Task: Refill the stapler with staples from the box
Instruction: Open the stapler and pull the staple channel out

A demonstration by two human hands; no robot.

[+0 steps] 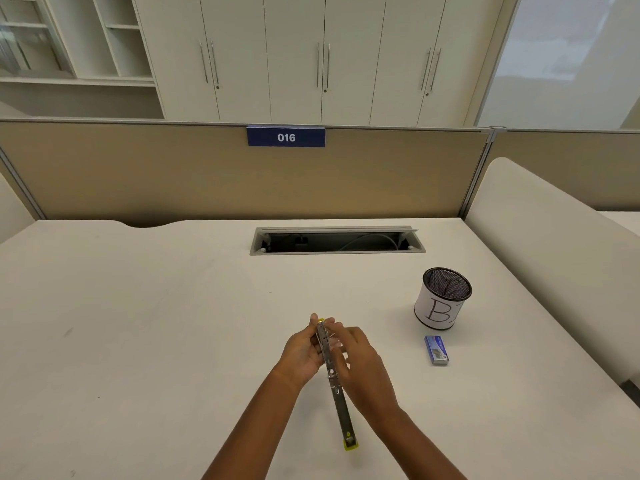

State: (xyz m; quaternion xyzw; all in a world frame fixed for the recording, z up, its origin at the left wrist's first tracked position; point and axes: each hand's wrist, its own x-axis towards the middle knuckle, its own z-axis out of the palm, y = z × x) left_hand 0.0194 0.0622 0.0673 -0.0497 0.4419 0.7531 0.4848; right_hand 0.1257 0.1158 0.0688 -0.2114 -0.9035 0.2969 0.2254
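Swung open for loading, the long metal stapler with yellow ends (334,379) is gripped by the left hand (302,355) while the right hand (362,358) pinches at its rail, the small blue staple box (437,350) lying shut (apparently) well to the stapler's right on the white tabletop (156,323).

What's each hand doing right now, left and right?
Left hand: closed on the far half of the opened stapler.
Right hand: fingers on the stapler's far half too; grip cannot be told.
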